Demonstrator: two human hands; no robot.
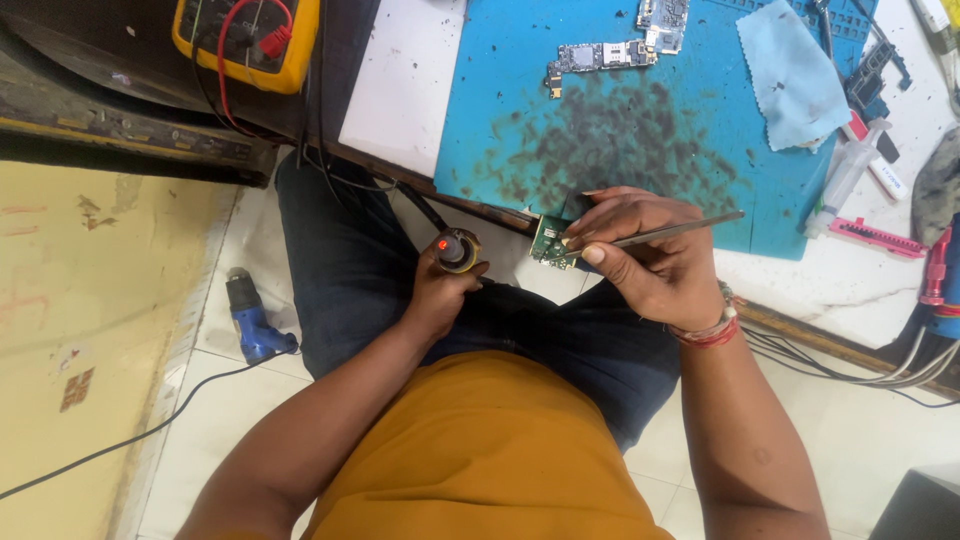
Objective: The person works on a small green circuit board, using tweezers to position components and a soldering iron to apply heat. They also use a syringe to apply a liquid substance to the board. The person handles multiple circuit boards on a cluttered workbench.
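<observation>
The left hand [440, 290] grips a soldering iron [456, 249]; beside it, the right hand [650, 255] pinches tweezers [672, 232] and a small green circuit board [548, 240].

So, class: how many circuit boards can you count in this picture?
3: one small green board at the right hand, two bare boards on the blue mat's far edge. Others may be hidden.

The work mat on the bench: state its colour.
The work mat is blue with dark smudges across its middle; head view.

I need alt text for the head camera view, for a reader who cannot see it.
Seen from above, the right hand holds tweezers to a small green circuit board at the edge of a blue mat. The left hand grips a tool with a red light.
</observation>
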